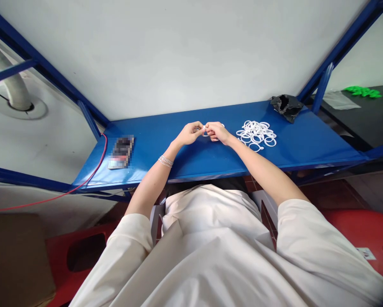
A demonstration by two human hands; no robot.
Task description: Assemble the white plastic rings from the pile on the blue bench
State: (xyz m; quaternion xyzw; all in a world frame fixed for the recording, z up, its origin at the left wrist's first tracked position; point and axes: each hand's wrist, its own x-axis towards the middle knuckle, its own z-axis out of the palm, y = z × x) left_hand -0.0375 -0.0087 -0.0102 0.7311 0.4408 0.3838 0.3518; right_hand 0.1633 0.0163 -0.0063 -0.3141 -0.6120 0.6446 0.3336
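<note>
Over the middle of the blue table [191, 160], my left hand [190, 133] and my right hand [218, 131] meet fingertip to fingertip. Both are closed on a small white ring [205, 134], mostly covered by the fingers. A bit of white also shows behind my right hand's knuckles; what it belongs to is hidden. To the right of my right hand lies a loose pile of several white rings [257, 133], one of them with a small knob, near the front of the pile.
A crumpled black plastic bag [287, 106] sits at the table's back right corner. At the left lies a blurred flat object [121, 152], beside a red cable [97, 168] crossing the table's left edge. Blue frame bars rise at both sides.
</note>
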